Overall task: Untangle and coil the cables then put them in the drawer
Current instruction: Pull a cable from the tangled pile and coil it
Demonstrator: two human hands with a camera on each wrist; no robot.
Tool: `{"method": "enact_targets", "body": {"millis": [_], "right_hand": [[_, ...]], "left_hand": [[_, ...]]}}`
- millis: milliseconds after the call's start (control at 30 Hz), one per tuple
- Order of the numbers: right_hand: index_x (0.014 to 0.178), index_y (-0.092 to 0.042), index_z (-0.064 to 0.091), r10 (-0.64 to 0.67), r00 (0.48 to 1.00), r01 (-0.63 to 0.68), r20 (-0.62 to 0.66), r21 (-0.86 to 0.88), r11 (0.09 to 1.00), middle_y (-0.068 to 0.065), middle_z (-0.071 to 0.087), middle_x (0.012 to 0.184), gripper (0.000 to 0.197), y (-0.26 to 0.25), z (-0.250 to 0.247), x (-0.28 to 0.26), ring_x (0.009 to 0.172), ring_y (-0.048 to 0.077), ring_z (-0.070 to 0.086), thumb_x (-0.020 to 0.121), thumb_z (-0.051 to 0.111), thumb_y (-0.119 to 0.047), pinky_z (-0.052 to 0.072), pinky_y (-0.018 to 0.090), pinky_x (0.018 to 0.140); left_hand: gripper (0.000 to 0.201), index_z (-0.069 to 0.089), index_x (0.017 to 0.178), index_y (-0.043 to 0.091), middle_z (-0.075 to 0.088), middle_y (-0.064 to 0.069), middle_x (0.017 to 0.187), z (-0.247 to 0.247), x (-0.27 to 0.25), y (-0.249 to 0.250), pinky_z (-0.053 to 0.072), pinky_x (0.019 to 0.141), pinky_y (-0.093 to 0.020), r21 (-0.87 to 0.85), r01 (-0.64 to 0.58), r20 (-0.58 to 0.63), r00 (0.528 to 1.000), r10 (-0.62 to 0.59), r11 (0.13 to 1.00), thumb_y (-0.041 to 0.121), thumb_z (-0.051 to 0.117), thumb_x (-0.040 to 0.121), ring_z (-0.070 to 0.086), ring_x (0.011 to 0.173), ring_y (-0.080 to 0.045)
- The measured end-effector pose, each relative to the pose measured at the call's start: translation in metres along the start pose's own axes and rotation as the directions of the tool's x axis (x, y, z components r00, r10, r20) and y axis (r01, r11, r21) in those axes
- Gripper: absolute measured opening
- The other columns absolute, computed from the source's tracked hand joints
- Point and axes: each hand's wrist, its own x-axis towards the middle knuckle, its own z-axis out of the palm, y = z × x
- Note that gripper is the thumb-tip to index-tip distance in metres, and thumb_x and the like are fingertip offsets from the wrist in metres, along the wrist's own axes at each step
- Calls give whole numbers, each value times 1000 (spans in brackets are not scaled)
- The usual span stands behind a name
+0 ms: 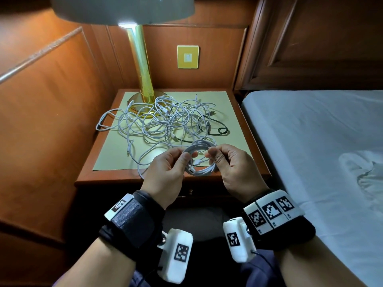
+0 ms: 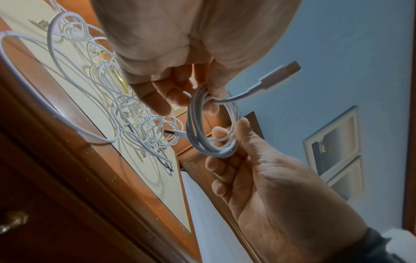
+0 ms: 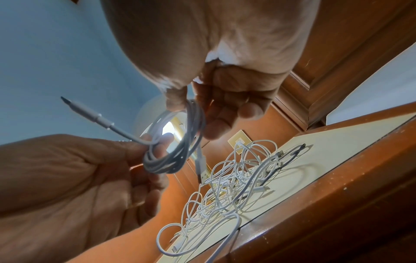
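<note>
Both hands hold one small white cable coil (image 1: 200, 160) in the air, just in front of the table (image 1: 107, 177). The left hand (image 1: 165, 172) pinches one side of the ring and the right hand (image 1: 234, 166) pinches the other, so each grip is clamped on the coil and the loops cannot spring open. One plug end (image 2: 279, 74) sticks out loose, so it likely needs tucking in. The big tangle of white cables (image 1: 163, 121) lies on the table by the lamp (image 1: 142, 65), with a dark cable (image 1: 217, 129) mixed in. The drawer (image 1: 190, 192) under the tabletop looks closed, so it needs opening before the coil goes in
</note>
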Motion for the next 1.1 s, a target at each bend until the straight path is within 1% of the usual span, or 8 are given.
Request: {"method": "enact_targets", "body": {"millis": [100,233,367,467,667,767,933,1100], "right_hand": [[89,-21,67,28,1000,-28,5,104,994,0,70,80,40,-1,1,0,78,17,69,88,53,-58,57,37,78],[88,-21,66,87,994,-100,63,267,959,-7,67,76,38,-4,2,1,74,3,65,85,55,-57,51,18,74],[81,-21,65,127,986,-160,104,425,891,-6,63,72,50,-3,8,3,73,10,58,78,56,-70,47,29,78],[80,-19,63,147,983,-181,106,490,853,-4,60,69,43,-6,12,3,72,13,55,85,52,-60,46,32,78],[76,-20,63,159,985,-172,66,432,885,-10,60,67,44,-8,14,4,69,5,57,84,49,-62,48,28,76],[71,-25,66,150,986,-166,72,450,878,-4,60,69,42,-6,13,6,71,13,58,87,51,-60,49,33,78],[75,-18,62,113,988,-147,100,462,875,-3,59,68,41,-6,12,6,63,7,53,89,48,-54,43,19,62],[76,-12,58,114,985,-166,131,511,843,-4,57,61,40,-9,9,6,55,7,54,89,49,-50,43,18,55]], "left_hand": [[19,71,93,25,67,11,77,-2,0,0,52,74,-31,137,-51,3,999,51,989,21,54,101,61,73,-5],[20,69,93,24,65,7,79,-3,-1,2,44,66,-19,253,-92,8,996,93,963,19,52,102,58,71,-5],[18,69,92,23,67,6,83,-2,-3,0,48,72,-25,245,-76,8,997,76,967,22,53,101,63,79,-9],[19,69,92,22,72,4,86,-1,-4,2,52,76,-22,213,-69,-19,997,75,975,20,53,102,67,82,-7],[17,71,89,18,75,-4,86,2,-1,1,59,84,-47,-41,-55,-73,996,52,998,20,55,96,72,83,-25],[20,66,89,11,73,-10,85,4,-4,4,56,81,-43,-187,-8,-46,999,0,982,7,51,102,69,80,-26],[13,62,99,3,69,-17,86,4,-4,12,58,69,-35,-358,47,-43,997,-67,932,0,50,99,69,75,-23],[14,58,106,-2,69,-17,100,3,-6,18,57,79,-41,-450,110,65,994,-90,886,-2,46,100,65,85,-28]]}}
